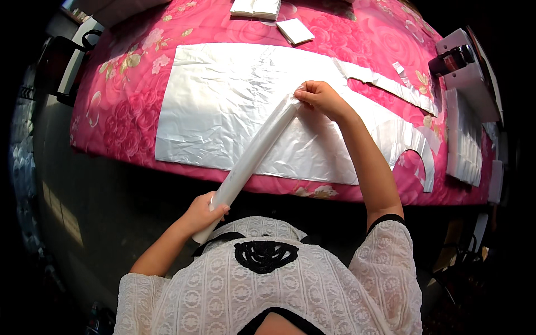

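Observation:
A long white roll of thin plastic film (254,152) slants from my lap up over the table. Near its lower end my left hand (205,213) is wrapped round it. At its upper end my right hand (322,99) pinches the film between thumb and fingers. Beneath the roll, a flat stack of white plastic sheets (209,106) lies creased on the table. Its right end is cut into strap-like shapes (419,142), with curved gaps showing the cloth below.
A pink rose-patterned cloth (125,123) covers the table. Folded white packets (295,32) lie at the far side. On the right stand a white box (466,70) with a dark cylindrical object (449,60) and a bundle of white folded material (464,137). The table's front edge runs before me.

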